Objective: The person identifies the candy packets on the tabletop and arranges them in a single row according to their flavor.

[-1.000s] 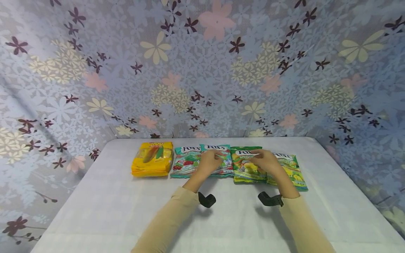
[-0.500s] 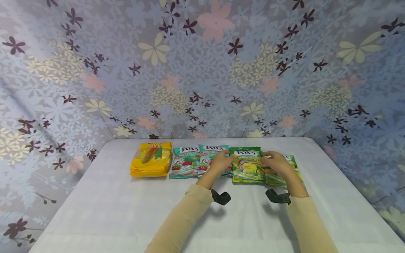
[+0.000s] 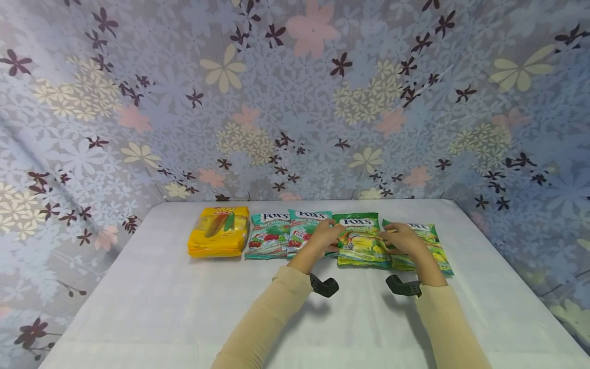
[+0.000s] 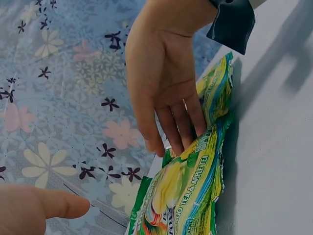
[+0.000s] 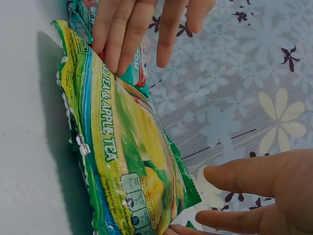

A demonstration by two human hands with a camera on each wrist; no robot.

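Observation:
A green candy bag marked FOX'S Spring Tea (image 3: 357, 243) lies face up between my two hands. My left hand (image 3: 324, 237) is at its left edge, over the right part of a teal FOX'S Mint Blossom bag (image 3: 301, 233). At the opposite edge is my right hand (image 3: 404, 240), overlapping a second green bag (image 3: 426, 233). Straight fingers (image 5: 122, 36) of the left hand touch the middle bag's side in the right wrist view. In the left wrist view the right hand's extended fingers (image 4: 183, 122) reach down where the two green bags meet.
Another teal bag (image 3: 267, 241) lies left of the first teal one. A yellow bag marked 100 (image 3: 218, 233) ends the row at the left. The white-covered table (image 3: 161, 307) meets a flower-patterned cloth backdrop (image 3: 295, 128) behind the bags.
Both hands have moved right, the left from over the teal bag to the middle green bag's edge. The rightmost green bag has slid slightly right over the last half second.

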